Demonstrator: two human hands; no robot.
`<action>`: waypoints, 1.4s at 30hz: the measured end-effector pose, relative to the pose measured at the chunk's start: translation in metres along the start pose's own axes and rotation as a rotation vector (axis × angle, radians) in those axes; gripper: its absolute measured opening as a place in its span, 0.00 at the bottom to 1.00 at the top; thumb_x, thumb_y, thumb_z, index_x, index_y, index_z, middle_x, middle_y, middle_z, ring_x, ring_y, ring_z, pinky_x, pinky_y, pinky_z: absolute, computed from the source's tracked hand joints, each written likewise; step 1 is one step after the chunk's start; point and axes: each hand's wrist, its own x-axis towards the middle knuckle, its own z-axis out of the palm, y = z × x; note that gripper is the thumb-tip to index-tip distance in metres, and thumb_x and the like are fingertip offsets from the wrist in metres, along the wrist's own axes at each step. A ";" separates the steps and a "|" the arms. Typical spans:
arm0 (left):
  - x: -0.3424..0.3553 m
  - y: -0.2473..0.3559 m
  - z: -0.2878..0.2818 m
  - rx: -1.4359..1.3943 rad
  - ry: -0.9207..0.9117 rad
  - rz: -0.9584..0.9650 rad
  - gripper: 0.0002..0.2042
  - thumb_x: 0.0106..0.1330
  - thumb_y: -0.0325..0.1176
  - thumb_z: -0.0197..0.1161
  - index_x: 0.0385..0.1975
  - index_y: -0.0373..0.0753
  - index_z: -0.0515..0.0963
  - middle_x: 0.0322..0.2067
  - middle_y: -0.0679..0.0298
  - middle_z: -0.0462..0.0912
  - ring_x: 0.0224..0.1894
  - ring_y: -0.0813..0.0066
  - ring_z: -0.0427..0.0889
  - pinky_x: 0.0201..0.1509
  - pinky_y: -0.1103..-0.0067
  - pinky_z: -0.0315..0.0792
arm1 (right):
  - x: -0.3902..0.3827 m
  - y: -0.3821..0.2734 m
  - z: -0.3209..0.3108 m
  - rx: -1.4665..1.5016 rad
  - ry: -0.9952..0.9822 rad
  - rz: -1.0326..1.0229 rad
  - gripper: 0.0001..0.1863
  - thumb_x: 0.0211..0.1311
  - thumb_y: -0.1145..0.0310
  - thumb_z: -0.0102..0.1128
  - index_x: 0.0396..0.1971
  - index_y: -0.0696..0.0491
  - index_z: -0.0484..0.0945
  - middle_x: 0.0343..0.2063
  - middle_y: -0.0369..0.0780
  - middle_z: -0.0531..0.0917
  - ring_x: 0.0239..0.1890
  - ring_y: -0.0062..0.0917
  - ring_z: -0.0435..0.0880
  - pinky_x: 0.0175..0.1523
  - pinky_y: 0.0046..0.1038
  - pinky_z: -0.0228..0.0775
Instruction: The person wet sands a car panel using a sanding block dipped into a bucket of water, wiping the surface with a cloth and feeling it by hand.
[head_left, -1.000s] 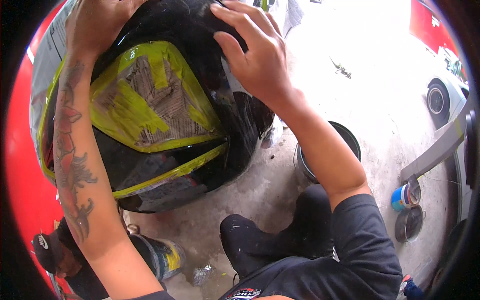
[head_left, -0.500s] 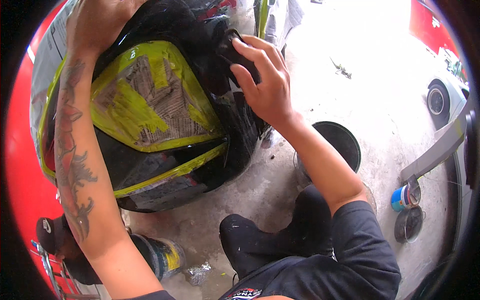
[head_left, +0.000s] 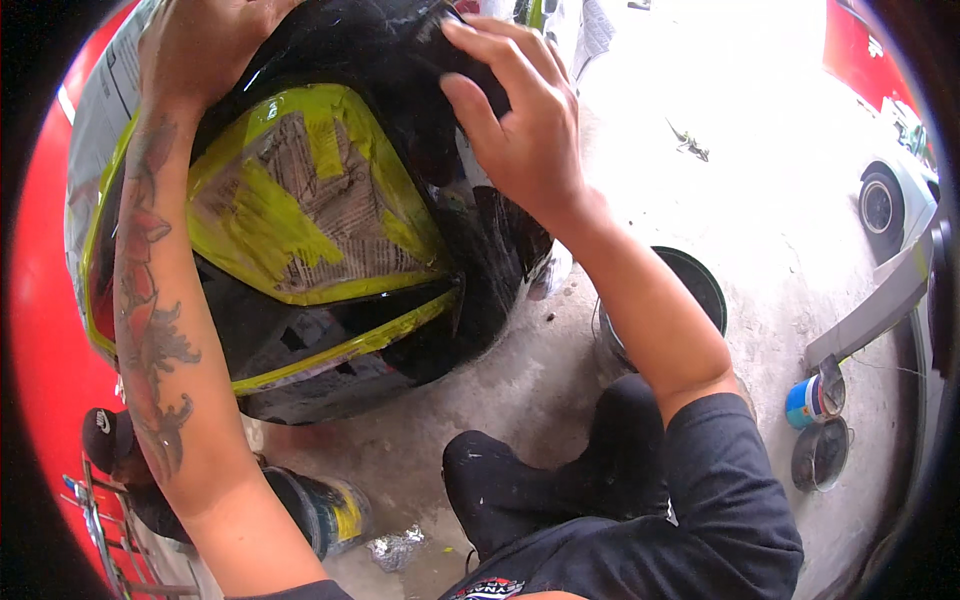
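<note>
A glossy black car body panel [head_left: 400, 65] fills the upper left, wet-looking and smeared in places. Set in it is a headlight-shaped area [head_left: 330, 220] masked with newspaper and yellow-green tape. My right hand [head_left: 525, 115] bends over the panel to the right of this area, fingers and thumb around a dark, soft-looking pad [head_left: 476, 88] laid on the surface. The pad blends into the black paint, so its edges are hard to see. At the upper left my left hand [head_left: 205, 50] rests on the panel's upper side, its fingers cut off by the picture's edge.
Under my right forearm stands a black bucket [head_left: 690, 285]. A blue-and-white can [head_left: 805, 402] and a dark pail [head_left: 820, 455] stand farther right. A person in a black cap [head_left: 100, 440] is at lower left, near a dark bucket [head_left: 325, 510]. A silver car [head_left: 895, 190] is at right.
My right hand has moved up a little along the black panel with the dark pad. My left hand stays in nearly the same place; the whole view has shifted slightly.
</note>
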 end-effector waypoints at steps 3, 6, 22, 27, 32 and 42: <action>0.002 -0.019 -0.002 -0.056 -0.019 -0.044 0.13 0.61 0.37 0.75 0.39 0.36 0.85 0.35 0.59 0.89 0.39 0.68 0.88 0.48 0.75 0.79 | 0.015 -0.010 0.006 0.032 0.029 0.005 0.19 0.61 0.67 0.68 0.53 0.48 0.83 0.51 0.43 0.84 0.51 0.42 0.82 0.58 0.42 0.74; 0.004 -0.022 0.001 -0.071 -0.013 -0.013 0.13 0.61 0.38 0.76 0.38 0.36 0.85 0.36 0.59 0.89 0.39 0.68 0.88 0.48 0.74 0.79 | -0.006 -0.004 -0.002 0.037 -0.022 0.007 0.18 0.61 0.67 0.69 0.52 0.48 0.83 0.52 0.43 0.84 0.52 0.42 0.82 0.58 0.41 0.74; 0.012 -0.010 0.001 0.243 -0.126 0.062 0.13 0.60 0.46 0.67 0.30 0.43 0.89 0.30 0.54 0.88 0.33 0.57 0.87 0.45 0.64 0.80 | -0.018 0.015 -0.008 0.101 -0.158 0.304 0.19 0.67 0.71 0.66 0.58 0.52 0.82 0.58 0.44 0.83 0.64 0.34 0.78 0.69 0.37 0.68; -0.014 0.004 -0.028 0.155 -0.072 -0.060 0.13 0.60 0.46 0.66 0.30 0.44 0.90 0.32 0.54 0.90 0.38 0.57 0.89 0.53 0.63 0.79 | -0.005 -0.001 -0.006 0.082 -0.203 0.374 0.20 0.72 0.68 0.64 0.61 0.54 0.79 0.60 0.42 0.82 0.64 0.30 0.78 0.64 0.34 0.72; 0.005 0.013 -0.022 0.302 0.109 0.025 0.15 0.62 0.48 0.65 0.30 0.44 0.90 0.33 0.54 0.90 0.40 0.57 0.89 0.57 0.62 0.77 | -0.024 0.014 0.000 0.221 -0.162 0.394 0.22 0.73 0.67 0.63 0.63 0.57 0.77 0.60 0.47 0.81 0.61 0.29 0.80 0.62 0.29 0.73; 0.007 0.007 -0.032 0.173 -0.192 -0.168 0.12 0.65 0.48 0.65 0.34 0.50 0.91 0.35 0.60 0.91 0.40 0.62 0.89 0.59 0.65 0.77 | -0.028 0.021 -0.008 0.340 -0.146 0.550 0.24 0.72 0.65 0.65 0.64 0.55 0.76 0.57 0.47 0.82 0.47 0.22 0.85 0.50 0.23 0.79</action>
